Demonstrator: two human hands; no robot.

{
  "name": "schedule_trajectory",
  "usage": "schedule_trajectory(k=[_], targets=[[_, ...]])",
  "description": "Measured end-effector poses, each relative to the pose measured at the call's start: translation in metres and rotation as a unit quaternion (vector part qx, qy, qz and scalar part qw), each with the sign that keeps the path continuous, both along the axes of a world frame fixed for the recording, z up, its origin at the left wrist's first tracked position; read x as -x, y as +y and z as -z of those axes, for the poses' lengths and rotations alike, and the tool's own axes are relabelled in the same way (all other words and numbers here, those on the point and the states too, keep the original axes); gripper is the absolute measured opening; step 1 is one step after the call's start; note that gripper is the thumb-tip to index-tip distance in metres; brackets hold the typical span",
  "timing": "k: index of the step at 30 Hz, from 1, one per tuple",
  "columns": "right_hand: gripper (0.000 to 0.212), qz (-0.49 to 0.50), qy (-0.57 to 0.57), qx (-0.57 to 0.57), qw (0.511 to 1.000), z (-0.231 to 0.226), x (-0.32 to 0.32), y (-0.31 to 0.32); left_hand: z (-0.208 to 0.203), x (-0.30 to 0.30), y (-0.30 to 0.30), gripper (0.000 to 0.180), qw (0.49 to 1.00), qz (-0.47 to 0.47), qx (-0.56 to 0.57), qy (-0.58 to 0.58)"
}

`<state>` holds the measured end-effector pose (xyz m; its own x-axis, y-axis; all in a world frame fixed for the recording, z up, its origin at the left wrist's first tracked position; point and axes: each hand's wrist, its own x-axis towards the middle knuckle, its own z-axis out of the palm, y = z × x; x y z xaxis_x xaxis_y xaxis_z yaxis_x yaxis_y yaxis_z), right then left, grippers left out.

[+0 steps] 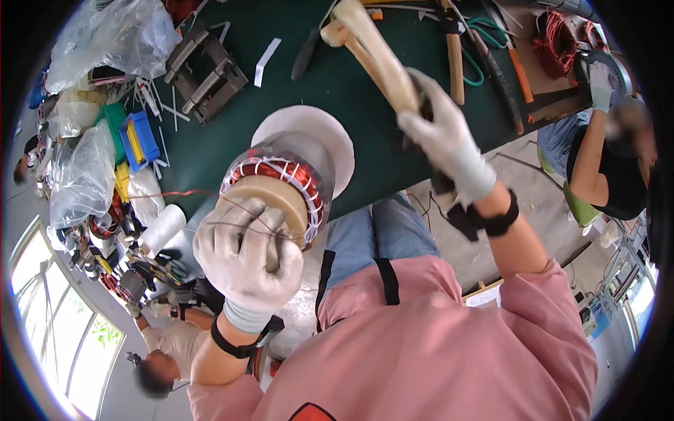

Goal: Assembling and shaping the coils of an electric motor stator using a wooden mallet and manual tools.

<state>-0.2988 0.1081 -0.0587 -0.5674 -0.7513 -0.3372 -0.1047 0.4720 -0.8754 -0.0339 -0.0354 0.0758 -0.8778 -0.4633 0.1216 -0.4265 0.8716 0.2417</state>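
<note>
A stator (307,177) with red-brown copper windings laced in white cord stands at the table's near edge. A tan round block (270,196) sits in its end, and a white disc-shaped flange (342,144) shows at its far side. My gloved left hand (249,256) curls its fingers over the block's near rim, with thin reddish wires across them. To the right, my gloved right hand (446,130) grips a pale wooden tool (375,52), raised above the table. The tool looks like two lengths of wood side by side; its lower end is hidden in my palm.
On the dark green table (281,88) are a metal fixture (207,74), a white strip (267,62) and several handled tools at the far right. Plastic bags (112,42), a blue box (139,140) and a white spool (163,230) crowd the left. Other people sit at both sides.
</note>
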Motion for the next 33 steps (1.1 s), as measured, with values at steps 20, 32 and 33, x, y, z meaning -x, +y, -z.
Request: schedule_trajectory(k=[20,32,33], targets=[[0.071,-0.122,-0.038,0.029,0.991,-0.065,-0.096,0.035,0.005,0.001,0.0,0.031,1.0,-0.008,0.002,0.021],[0.077,-0.159,-0.019,0.08,0.984,-0.056,-0.061,0.007,-0.001,0.002,-0.004,0.024,0.997,-0.006,-0.056,0.054],[0.075,-0.093,-0.086,0.052,0.991,-0.053,-0.058,0.007,0.001,0.001,-0.004,0.026,0.997,0.0,-0.048,0.061]])
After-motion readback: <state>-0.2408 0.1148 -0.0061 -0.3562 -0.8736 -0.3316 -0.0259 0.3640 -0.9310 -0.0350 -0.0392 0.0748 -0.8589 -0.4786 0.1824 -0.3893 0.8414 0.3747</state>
